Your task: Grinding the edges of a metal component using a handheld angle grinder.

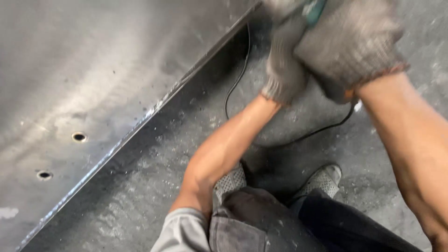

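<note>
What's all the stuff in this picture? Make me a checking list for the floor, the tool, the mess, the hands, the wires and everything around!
Surface: grey concrete floor, dusty.
Job's things: green-bodied power tool, mostly hidden by the gloves, beside the edge of a large steel plate with two round holes.
Clutter: pale grit and dust along the plate's edge.
Grippers: left hand and right hand in grey knit gloves, both gripping the tool.
Cables: black cord looping over the floor.
Surroundings: the person's grey shoes and dark trousers.
</note>
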